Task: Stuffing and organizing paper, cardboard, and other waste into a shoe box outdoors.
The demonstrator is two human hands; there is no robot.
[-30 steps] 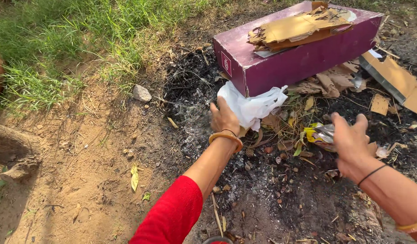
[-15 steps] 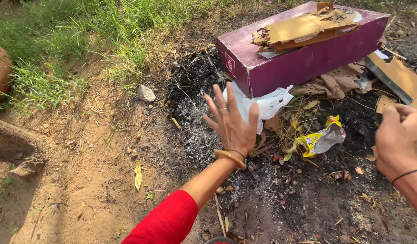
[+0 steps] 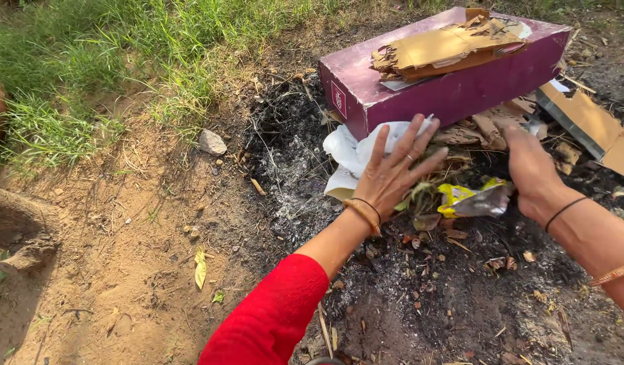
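My left hand (image 3: 395, 170) has its fingers spread and lies against a crumpled white plastic bag (image 3: 349, 152) beside a maroon cardboard box (image 3: 454, 88). Torn brown cardboard (image 3: 440, 47) lies on top of the box. My right hand (image 3: 532, 169) hovers palm down just right of a yellow and silver wrapper (image 3: 471, 199), fingers loosely together, holding nothing that I can see. Both hands are over a heap of dry leaves and litter on a burnt ash patch (image 3: 291, 169).
Flat cardboard pieces (image 3: 592, 125) lie to the right of the box. A small grey stone (image 3: 212, 142) sits on bare earth at the left, with grass (image 3: 88, 61) beyond. A tree root (image 3: 17, 216) runs along the left edge.
My left hand has gone from raised with splayed fingers down onto the white bag. My right hand has moved left, toward the wrapper.
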